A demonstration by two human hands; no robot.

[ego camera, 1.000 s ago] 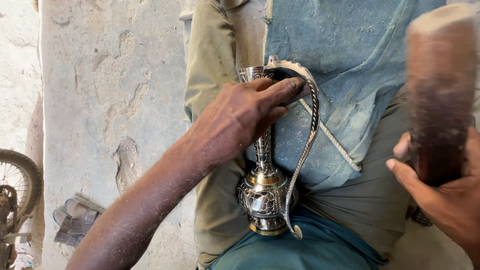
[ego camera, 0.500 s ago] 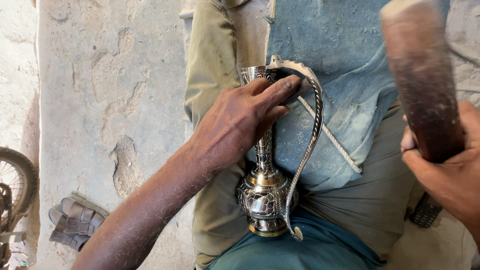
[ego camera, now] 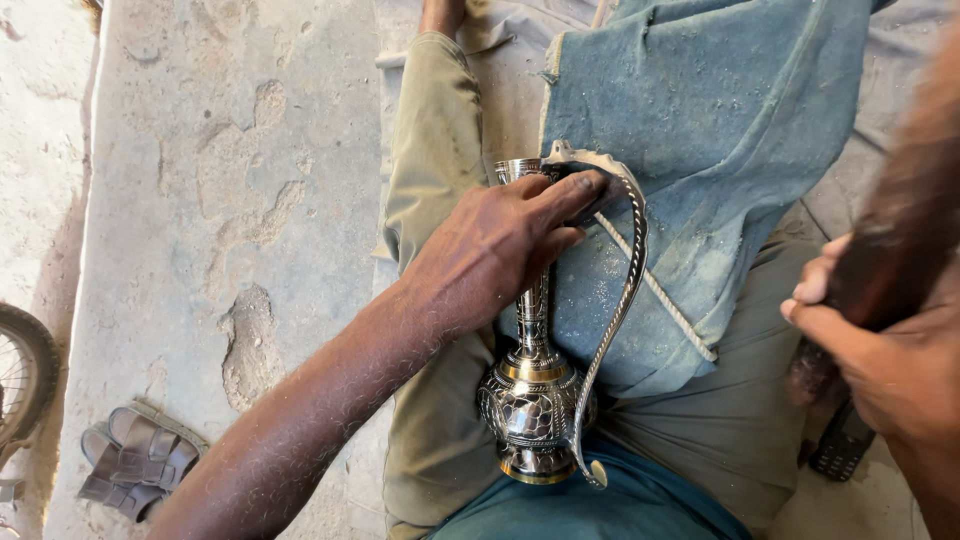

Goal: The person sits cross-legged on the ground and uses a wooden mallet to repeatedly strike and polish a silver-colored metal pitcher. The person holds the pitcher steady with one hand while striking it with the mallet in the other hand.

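- Where the metal jug (ego camera: 535,390) lies along the lap, its neck is gripped near the rim by the left hand (ego camera: 495,250), fingers curled around it and fingertips pressed on the top of the curved handle (ego camera: 615,320).
- One jug is counted, with one long twisted handle arching from rim to round engraved body; the body is rested against the lower belly, the rim pointed away toward the knees.
- A blue cloth (ego camera: 720,130) is spread over the right thigh beneath the jug; its pale corded edge is seen just beside the handle.
- The right hand (ego camera: 885,370) is closed around one dark wooden mallet (ego camera: 900,240), blurred, held well apart from the jug at the right edge of view.
- One dark phone (ego camera: 842,445) is seen on the ground beside the right hip.
- Bare concrete floor (ego camera: 200,200) is left open to the left of the legs; one pair of sandals (ego camera: 135,460) and part of one wheel (ego camera: 20,370) are set at its far left edge.
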